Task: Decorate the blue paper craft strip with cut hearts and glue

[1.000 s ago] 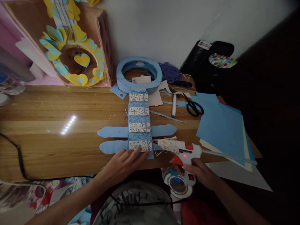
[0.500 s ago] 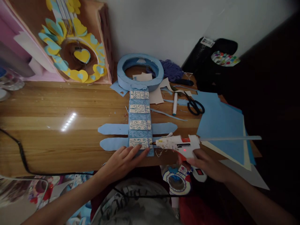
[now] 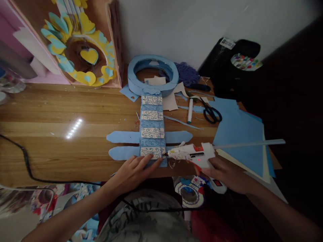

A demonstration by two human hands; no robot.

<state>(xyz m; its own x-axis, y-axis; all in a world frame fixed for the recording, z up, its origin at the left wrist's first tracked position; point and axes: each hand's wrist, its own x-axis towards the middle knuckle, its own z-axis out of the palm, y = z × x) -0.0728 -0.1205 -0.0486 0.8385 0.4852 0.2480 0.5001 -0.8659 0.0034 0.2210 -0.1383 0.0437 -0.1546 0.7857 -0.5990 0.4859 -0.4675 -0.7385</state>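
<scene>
My right hand (image 3: 219, 171) is wrapped round the handle of a white hot glue gun (image 3: 191, 153), with a long glue stick (image 3: 249, 144) jutting from its back. The gun's nozzle meets the right edge of the lowest cream band on a blue paper strip (image 3: 152, 123) patterned with dark swirls. Across that strip's near end lies my left hand (image 3: 133, 173), fingers stretched out and pressing on it. Two pointed blue paper pieces (image 3: 123, 137) stick out on either side beneath the strip. A blue oval ring (image 3: 137, 86) joins the strip's far end.
Right of the strip lie black scissors (image 3: 212, 114), a white marker (image 3: 190, 111), paper scraps and stacked blue sheets (image 3: 238, 134). Purple yarn (image 3: 186, 74) rests behind. A box with a heart-covered wreath (image 3: 88, 79) stands back left. A black cable (image 3: 27, 168) crosses the front left.
The glue gun tilts slightly more, its glue stick's rear end now higher. Both hands stay in nearly the same places, and the whole view has shifted slightly.
</scene>
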